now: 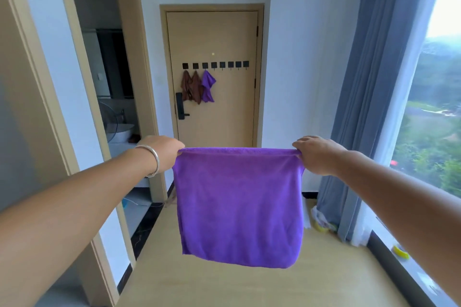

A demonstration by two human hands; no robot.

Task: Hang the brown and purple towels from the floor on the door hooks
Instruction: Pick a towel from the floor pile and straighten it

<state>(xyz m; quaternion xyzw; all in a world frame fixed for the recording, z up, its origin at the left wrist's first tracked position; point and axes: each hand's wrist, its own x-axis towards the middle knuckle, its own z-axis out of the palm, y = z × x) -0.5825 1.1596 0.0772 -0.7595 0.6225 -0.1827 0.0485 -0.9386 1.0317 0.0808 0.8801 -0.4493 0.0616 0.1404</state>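
Observation:
A purple towel (238,207) hangs spread out in front of me, stretched by its top edge. My left hand (161,153) pinches its top left corner and my right hand (315,154) pinches its top right corner. Straight ahead stands a tan door (224,32) with a row of black hooks (222,65). Two brown towels (192,87) hang from the two leftmost hooks, and a second purple towel (208,86) hangs from the third. The other hooks are bare.
A black door handle (180,107) sits at the door's left side. An open doorway (109,82) to a washroom is on the left. Grey curtains (361,107) and a large window (434,107) run along the right. Yellow tape rolls (401,252) lie by the sill.

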